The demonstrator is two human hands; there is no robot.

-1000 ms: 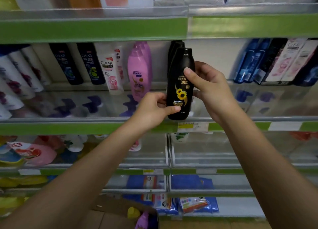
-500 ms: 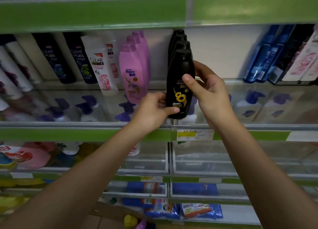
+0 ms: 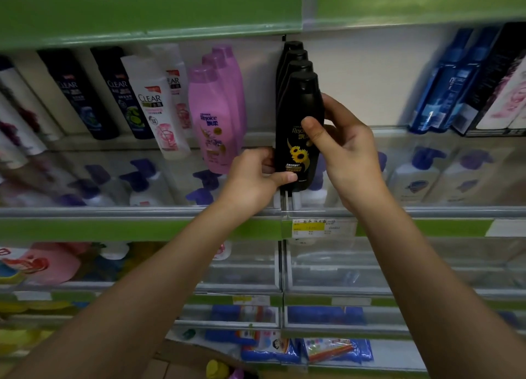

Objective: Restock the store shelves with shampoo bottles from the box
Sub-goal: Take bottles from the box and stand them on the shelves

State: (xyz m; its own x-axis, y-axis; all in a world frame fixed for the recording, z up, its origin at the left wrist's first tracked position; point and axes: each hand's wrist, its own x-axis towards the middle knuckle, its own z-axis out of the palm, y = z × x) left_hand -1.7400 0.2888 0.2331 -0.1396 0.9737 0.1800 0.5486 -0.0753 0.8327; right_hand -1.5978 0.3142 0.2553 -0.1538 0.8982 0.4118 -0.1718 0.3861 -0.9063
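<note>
I watch both hands seat a black shampoo bottle point(image 3: 299, 128) at the front of its row on the store shelf point(image 3: 142, 212). The left hand point(image 3: 250, 179) pinches the bottle low on its label, thumb across the front and fingers curled behind. The right hand point(image 3: 345, 151) wraps the bottle's right side, thumb pressed on the front just above the sunflower print. Three more black bottles point(image 3: 293, 54) line up directly behind it, caps stepping back toward the rear wall. Just left of the black bottle stand the pink bottles point(image 3: 212, 116), and farther left the white and dark Clear bottles point(image 3: 155, 108). Well to the right of it sit blue boxed packs point(image 3: 444, 85). A yellow price tag point(image 3: 308, 227) hangs on the shelf edge directly below the bottle. The placing step looks nearly done, I judge; whether the base is fully down I cannot tell. The next move calls for squaring the label forward, letting go without tipping the row, then reaching down for another bottle.
</note>
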